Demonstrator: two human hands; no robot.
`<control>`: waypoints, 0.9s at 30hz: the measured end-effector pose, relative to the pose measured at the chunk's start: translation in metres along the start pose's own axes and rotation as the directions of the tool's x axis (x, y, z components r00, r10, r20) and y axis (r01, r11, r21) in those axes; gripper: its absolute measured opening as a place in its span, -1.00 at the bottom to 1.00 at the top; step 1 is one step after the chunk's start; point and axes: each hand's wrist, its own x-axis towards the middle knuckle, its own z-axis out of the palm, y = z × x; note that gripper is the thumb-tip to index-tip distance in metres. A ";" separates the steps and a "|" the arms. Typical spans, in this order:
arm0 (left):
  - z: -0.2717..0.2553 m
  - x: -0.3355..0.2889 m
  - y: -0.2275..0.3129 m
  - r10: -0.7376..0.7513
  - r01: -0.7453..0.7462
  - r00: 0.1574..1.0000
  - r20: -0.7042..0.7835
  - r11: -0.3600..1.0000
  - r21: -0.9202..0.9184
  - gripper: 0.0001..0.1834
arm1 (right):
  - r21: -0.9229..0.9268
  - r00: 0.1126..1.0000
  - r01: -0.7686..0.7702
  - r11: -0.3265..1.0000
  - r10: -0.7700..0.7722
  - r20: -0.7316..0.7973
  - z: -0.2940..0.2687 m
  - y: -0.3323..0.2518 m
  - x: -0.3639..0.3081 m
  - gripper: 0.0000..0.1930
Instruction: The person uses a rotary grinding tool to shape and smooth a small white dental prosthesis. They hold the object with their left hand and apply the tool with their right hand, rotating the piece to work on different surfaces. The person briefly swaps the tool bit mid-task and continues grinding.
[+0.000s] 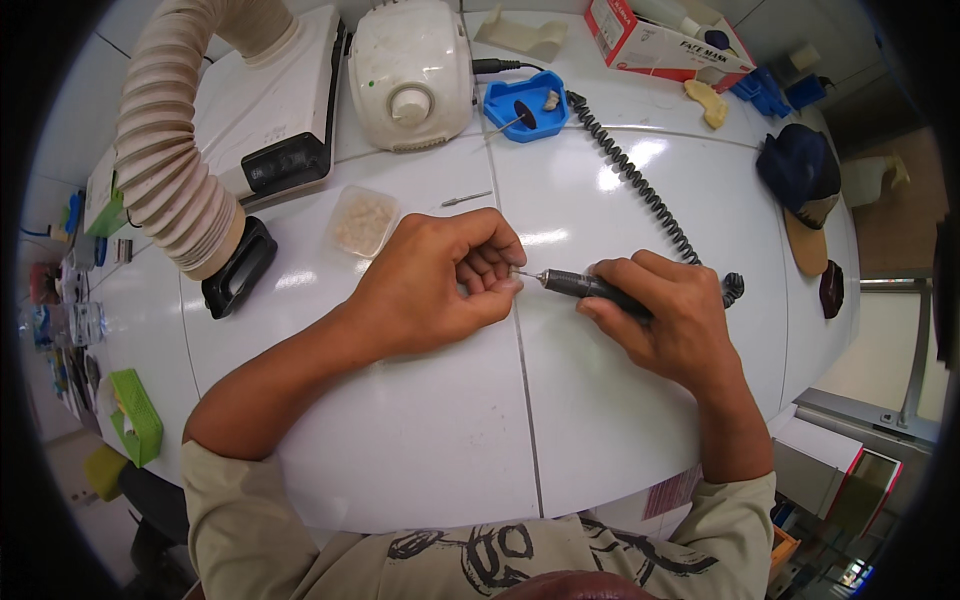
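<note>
My right hand [665, 310] is wrapped round a black rotary handpiece [572, 284], its thin metal bit pointing left. The fingers of my left hand [430, 270] are curled, with thumb and fingertips closed around the tip of the bit. Whatever small piece they hold there is too hidden to name. Above my left hand, a loose metal bit [466, 198] lies on the white table [430, 440]. Beside that hand is a clear plastic box [362, 222] of small pale pieces. A black coiled cord [640, 180] runs from the back toward my right hand.
At the back stand a white control unit [410, 75] with a knob and a blue tray [548, 118] holding a dark disc. A ribbed hose [165, 150] with a black nozzle [240, 268] hangs at left. A mask box [660, 55], a cap [800, 165] and a green basket [136, 415] stand outward.
</note>
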 end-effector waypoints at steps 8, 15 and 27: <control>-0.004 0.000 -0.001 -0.019 0.019 1.000 0.002 0.995 -0.099 -0.79 | 0.062 0.999 -0.002 0.998 0.005 -0.039 0.003 0.005 0.001 -0.71; -0.006 0.000 0.001 -0.041 0.043 0.999 0.017 0.993 -0.113 -0.79 | 0.038 1.000 -0.016 0.999 0.017 -0.015 0.002 0.002 0.000 -0.71; -0.005 0.000 -0.001 -0.040 0.042 0.999 0.025 0.994 -0.102 -0.80 | 0.012 1.000 -0.012 1.000 0.012 -0.008 0.002 0.000 0.001 -0.71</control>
